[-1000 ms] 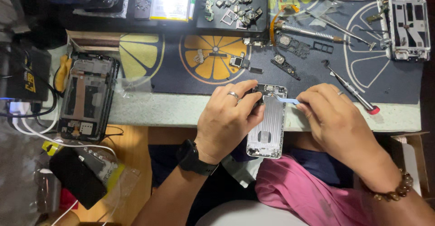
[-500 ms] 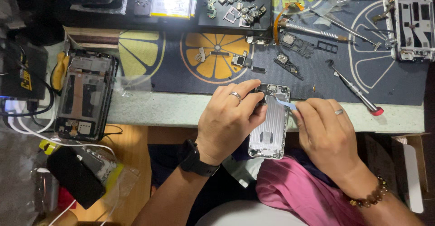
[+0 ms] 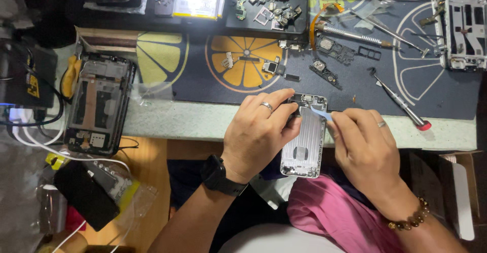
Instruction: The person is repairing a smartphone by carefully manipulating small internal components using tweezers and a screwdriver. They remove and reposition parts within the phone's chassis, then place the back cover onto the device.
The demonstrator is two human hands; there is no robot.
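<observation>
Looking down at my workbench, my left hand (image 3: 261,131), with a silver ring and a black wristwatch, has its fingers clamped around the upper left edge of a silver metal phone rear housing (image 3: 304,139), emptied of most parts, its ribbed inner face up. The housing lies at the near edge of the bench, its top resting on the dark blue work mat printed with orange and lemon slices (image 3: 203,75), its lower end overhanging my lap. My right hand (image 3: 362,149), wearing a ring and a brown bead bracelet, pinches a thin light blue plastic pry pick (image 3: 319,112) between thumb and fingertips, its point touching the inside of the housing near the top. I judge this to be the prying stage: working something loose inside the upper shell. The next move seems to call for a shallow, gentle slide of the pick while my left hand grips firmly. Nearby lie a red-tipped metal screwdriver (image 3: 401,100), a stripped black phone frame (image 3: 99,103) to the left, and small loose components.
</observation>
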